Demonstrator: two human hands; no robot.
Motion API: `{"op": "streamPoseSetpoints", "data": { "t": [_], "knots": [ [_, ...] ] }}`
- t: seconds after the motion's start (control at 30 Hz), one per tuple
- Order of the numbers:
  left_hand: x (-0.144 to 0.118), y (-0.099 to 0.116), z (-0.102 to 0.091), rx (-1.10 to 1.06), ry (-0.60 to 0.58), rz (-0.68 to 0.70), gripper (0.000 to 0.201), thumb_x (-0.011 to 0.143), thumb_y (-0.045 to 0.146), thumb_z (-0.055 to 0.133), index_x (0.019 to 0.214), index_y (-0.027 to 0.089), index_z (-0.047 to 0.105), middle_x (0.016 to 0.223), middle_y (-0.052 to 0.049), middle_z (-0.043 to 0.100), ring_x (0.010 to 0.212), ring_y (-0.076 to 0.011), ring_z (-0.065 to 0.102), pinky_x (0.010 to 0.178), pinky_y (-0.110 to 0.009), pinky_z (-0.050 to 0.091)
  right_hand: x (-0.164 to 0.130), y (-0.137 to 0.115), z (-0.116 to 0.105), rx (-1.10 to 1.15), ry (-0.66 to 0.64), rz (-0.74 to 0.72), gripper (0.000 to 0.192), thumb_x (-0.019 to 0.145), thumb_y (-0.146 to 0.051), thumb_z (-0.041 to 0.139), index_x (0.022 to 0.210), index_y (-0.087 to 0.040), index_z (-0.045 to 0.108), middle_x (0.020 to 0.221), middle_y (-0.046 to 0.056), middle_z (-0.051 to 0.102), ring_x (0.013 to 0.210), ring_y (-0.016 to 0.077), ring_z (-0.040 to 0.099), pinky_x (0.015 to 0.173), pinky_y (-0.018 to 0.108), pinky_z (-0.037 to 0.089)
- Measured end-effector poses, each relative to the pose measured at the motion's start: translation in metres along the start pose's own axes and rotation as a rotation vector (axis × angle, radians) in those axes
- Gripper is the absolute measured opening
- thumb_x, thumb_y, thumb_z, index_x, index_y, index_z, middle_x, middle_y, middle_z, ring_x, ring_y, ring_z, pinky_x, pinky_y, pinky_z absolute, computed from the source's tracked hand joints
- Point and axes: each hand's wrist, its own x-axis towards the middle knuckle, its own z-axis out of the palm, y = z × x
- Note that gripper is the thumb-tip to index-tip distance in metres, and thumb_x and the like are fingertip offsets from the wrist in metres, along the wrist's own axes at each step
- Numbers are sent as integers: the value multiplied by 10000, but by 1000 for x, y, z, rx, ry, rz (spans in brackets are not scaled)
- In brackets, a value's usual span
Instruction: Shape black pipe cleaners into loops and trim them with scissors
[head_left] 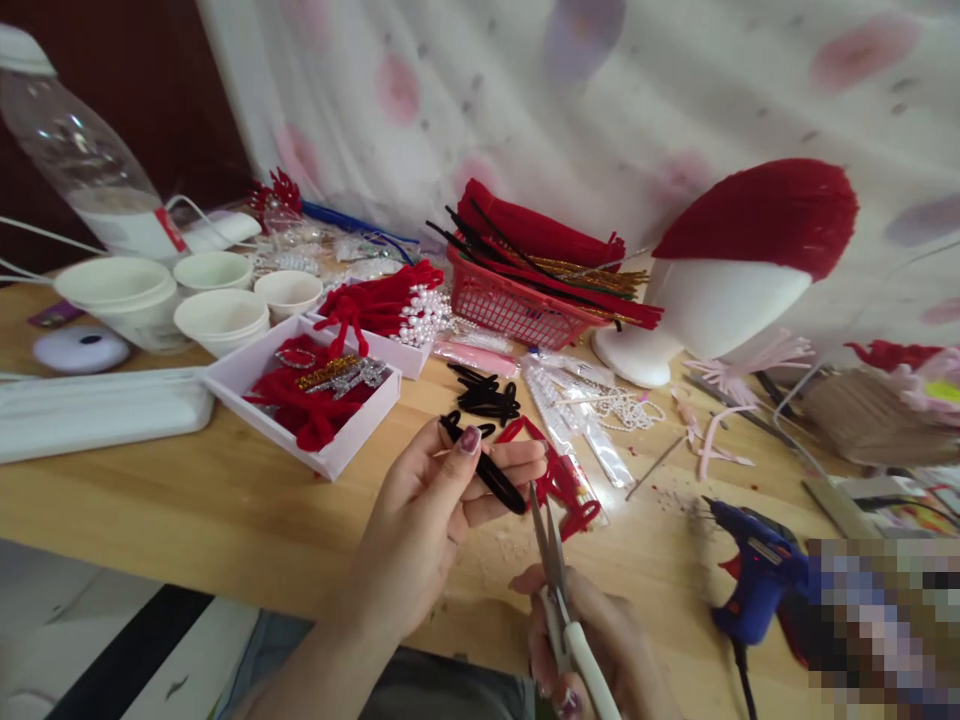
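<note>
Left hand [420, 520] pinching (thumb up), right hand [592, 640] clenched.

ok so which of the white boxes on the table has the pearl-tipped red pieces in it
The farther white box, nearest the red basket. Its red pieces end in white pearls; the nearer box holds red pieces with gold and silver trim.

You are sitting at a home craft table: red pipe cleaners are filling a red basket [517, 305], a foam head form [720, 290] is wearing a red pipe-cleaner covering, and 4 paper cups [217, 315] are standing by white trays [330, 455] of red pieces. A blue glue gun [757, 580] is lying on the wooden tabletop [187, 510], and a flowered curtain [600, 90] is hanging behind.
</note>
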Motion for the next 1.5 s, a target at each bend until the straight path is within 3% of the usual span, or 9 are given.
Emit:
{"op": "streamPoseSetpoints", "data": {
  "t": [0.23,0.47,0.7,0.87,1.13,1.37,1.5],
  "knots": [
    [6,-5,2,-6,-3,28,244,849,378,730,899,184,592,959,-123,807,993,-301,752,890,-444,597,0,1,-5,26,-38,19,526,892,-645,563,1226,-241,601,602,-2,601,489,164,532,489,254,399],
    [5,-5,3,31,-5,40,219,881,376,696,880,188,586,965,-115,807,997,-283,751,892,-420,595,2,-5,0,-26,39,37,536,872,-695,562,1133,-239,664,550,-24,536,433,131,429,455,253,301],
    [2,-7,2,30,2,66,220,891,361,691,856,184,566,929,-103,809,960,-260,761,878,-392,599,-1,-6,-7,-105,-22,47,432,898,-635,572,1116,-267,634,547,-44,520,428,127,422,457,257,273],
    [2,-6,2,35,-1,57,210,896,353,687,857,186,566,911,-97,809,950,-252,764,868,-379,602,-1,-7,-7,-147,10,38,414,893,-608,595,1057,-235,670,568,-19,564,448,138,469,455,246,315],
    [0,-2,-1,51,-81,32,173,914,348,661,902,184,610,949,-114,809,974,-267,759,870,-388,601,-2,-6,-7,-115,9,122,672,763,-832,553,980,-216,709,550,1,560,477,153,479,490,259,404],
    [2,-3,-3,100,-89,38,191,923,366,648,893,189,583,964,-111,807,992,-260,754,876,-380,598,-10,3,-14,-223,37,100,627,806,-781,561,1064,-229,710,564,15,582,505,185,511,522,285,418],
    [2,-4,-1,108,-82,42,196,924,369,645,891,185,585,961,-113,806,997,-263,752,883,-387,596,-5,-5,-13,-247,32,76,517,834,-732,580,873,-229,693,573,12,589,518,174,511,530,277,393]
  ]
}}
